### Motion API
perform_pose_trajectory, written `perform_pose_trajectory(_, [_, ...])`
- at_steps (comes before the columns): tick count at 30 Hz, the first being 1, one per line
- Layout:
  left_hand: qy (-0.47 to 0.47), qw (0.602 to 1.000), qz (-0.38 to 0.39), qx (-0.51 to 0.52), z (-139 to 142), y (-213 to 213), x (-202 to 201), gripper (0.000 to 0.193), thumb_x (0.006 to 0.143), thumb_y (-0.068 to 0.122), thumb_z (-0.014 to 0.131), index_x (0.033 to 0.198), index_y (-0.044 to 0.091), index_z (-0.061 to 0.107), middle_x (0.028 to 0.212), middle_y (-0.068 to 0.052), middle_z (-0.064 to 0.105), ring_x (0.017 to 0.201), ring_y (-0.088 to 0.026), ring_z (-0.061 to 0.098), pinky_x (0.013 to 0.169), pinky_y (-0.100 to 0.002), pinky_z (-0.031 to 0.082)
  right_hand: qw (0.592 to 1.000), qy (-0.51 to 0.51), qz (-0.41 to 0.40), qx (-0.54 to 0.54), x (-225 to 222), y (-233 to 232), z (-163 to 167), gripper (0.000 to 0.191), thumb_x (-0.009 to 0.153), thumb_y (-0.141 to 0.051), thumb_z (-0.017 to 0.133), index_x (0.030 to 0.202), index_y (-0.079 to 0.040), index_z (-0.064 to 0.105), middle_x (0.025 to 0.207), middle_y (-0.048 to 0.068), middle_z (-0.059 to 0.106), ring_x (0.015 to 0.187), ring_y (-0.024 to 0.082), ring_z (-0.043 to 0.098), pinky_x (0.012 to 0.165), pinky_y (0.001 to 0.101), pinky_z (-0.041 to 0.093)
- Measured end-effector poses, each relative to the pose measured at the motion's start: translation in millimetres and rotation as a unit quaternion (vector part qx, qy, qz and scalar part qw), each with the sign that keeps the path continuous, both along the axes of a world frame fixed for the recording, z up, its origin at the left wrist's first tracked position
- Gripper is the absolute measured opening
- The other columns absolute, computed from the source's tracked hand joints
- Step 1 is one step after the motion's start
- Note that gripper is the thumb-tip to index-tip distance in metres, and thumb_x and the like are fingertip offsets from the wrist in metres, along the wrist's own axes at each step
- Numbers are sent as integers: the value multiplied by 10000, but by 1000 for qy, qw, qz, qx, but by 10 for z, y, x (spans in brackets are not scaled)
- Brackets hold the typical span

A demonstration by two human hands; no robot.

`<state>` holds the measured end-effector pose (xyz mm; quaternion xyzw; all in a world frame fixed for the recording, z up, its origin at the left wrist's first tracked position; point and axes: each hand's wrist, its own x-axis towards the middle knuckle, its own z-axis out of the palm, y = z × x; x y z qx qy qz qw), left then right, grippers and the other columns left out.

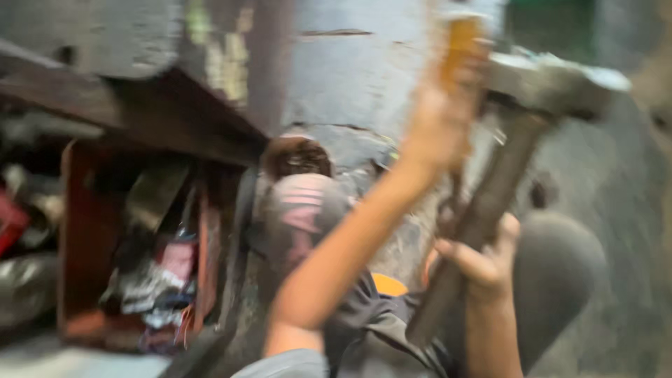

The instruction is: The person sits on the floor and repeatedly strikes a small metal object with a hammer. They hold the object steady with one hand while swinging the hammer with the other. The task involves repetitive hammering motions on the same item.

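Note:
The picture is blurred by motion. My left hand [442, 122] is raised high at the upper right, closed round a tool with a yellow-orange handle [463, 38]; its working end is hidden. My right hand [484, 262] sits lower and grips the wooden shaft [483, 210] of a heavy hammer. The grey metal hammer head [553, 84] is up near the left hand. The two hands are apart, one above the other.
Another person's head of brown hair [297, 155] and striped top [302, 210] are low in the middle, close under my left arm. A reddish wooden box [87, 238] full of rags stands at the left under a dark beam [140, 105]. A grey concrete wall [350, 77] lies behind.

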<state>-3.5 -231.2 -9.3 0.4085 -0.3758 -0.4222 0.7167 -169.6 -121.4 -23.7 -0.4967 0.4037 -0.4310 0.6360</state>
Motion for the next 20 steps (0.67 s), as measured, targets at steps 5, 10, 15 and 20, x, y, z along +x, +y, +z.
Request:
perform_pose_trajectory(5, [-215,931,237,176,-210,-542,359,1062,981,792,409,1511,-123,305,1435,-353,501,1365,-433,516,1190,-484,413,994,-24,28,102,368,-1171,-193,479,661,-65,732,1121,-18,604,960,78,659,848,208,635,741,319,533])
perform_pose_trajectory(10, [-415,840,257,235,-639,-694,1118,1023,967,675,485,1642,-59,257,1486,-344,505,1386,-463,529,1171,-531,402,921,-94,102,364,801,-1712,-602,385,719,-153,700,1053,2,587,916,76,621,795,192,569,691,295,478])
perform_pose_trajectory(15, [-303,858,228,345,-657,167,1238,676,945,454,673,1470,75,479,1155,-247,720,1046,-409,707,868,-456,562,865,-82,119,481,681,-1549,-622,349,777,-241,669,985,21,570,871,74,583,742,175,504,641,271,422])
perform_pose_trajectory(20, [-205,877,47,432,288,1580,413,729,943,476,624,1545,141,385,1277,-346,617,1168,-513,609,981,-519,472,806,-140,228,528,703,-1674,-763,317,907,-241,699,1043,25,591,822,77,516,673,203,461,570,319,407])
